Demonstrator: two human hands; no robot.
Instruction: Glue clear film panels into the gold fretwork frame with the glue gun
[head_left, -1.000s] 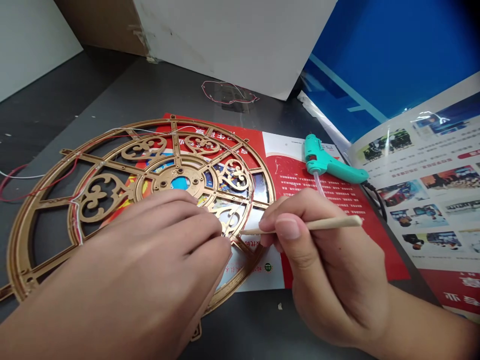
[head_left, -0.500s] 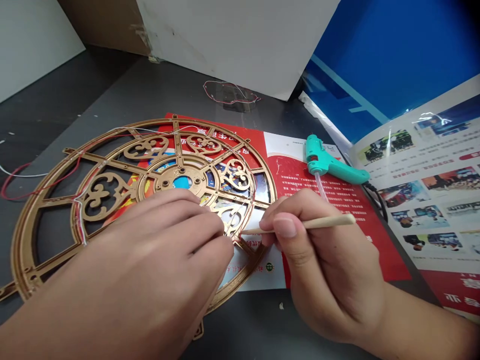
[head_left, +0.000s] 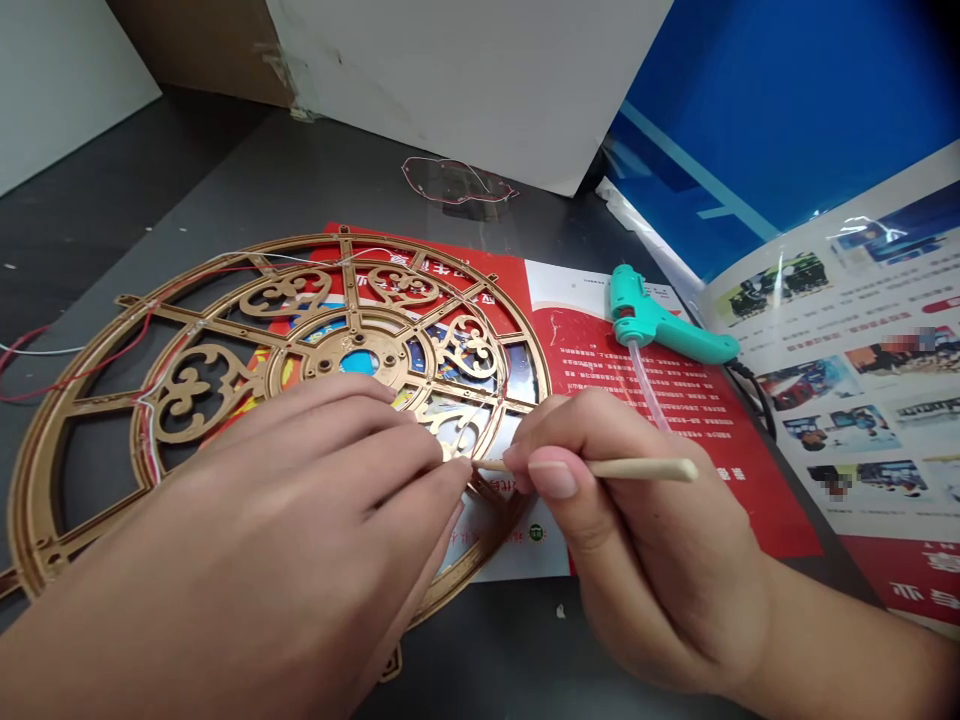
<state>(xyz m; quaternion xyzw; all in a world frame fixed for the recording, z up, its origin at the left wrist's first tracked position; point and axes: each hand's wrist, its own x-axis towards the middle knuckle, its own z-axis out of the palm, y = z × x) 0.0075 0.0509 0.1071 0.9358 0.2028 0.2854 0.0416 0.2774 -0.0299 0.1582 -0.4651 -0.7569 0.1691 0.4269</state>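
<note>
A round gold-coloured openwork frame (head_left: 352,343) with scroll ornaments lies under my left hand (head_left: 322,510). That hand rests across its lower right with fingers bent and pressed together; whatever the fingertips pinch is hidden. Thin red and white wires (head_left: 152,440) run along the frame's rings and trail off to the left. Between thumb and fingers, my right hand (head_left: 652,530) grips a slim pale wooden stick (head_left: 649,468). The stick's tip points left and meets the inner ring right by my left fingertips.
Right of the frame lies a teal glue gun (head_left: 637,315) with a clear glue stick and a dark cord. Beneath is a red and white printed sheet (head_left: 562,350). Another wire loop (head_left: 457,180) lies farther back, before a white box (head_left: 465,80). A printed booklet (head_left: 862,380) stands at right.
The stick and my right hand have shifted slightly left, bringing the tip up to my left fingertips. The frame appears a little farther left in view.
</note>
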